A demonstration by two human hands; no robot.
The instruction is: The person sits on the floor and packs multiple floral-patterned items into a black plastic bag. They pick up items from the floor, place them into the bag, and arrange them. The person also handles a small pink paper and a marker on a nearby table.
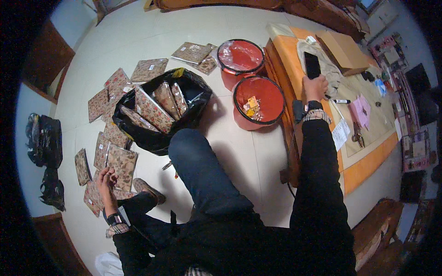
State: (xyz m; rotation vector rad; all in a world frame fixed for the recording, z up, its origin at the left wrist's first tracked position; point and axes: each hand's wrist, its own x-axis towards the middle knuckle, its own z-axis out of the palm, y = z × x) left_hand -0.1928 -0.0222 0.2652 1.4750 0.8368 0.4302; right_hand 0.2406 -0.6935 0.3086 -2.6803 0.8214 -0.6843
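My right hand grips the lower end of a black smartphone over the table. Low at the left, my left hand is beside a camouflage-patterned flat packet; its fingers are partly curled, and whether it holds anything cannot be told. Before my knee stands a black plastic bag, its mouth wide, with several patterned packets upright inside. More floral and camouflage packets lie around it on the floor.
Two red buckets stand by the table: one holds clear plastic, the other small scraps. On the table are a cardboard box, a marker, pink paper and scissors. Black bags sit at far left.
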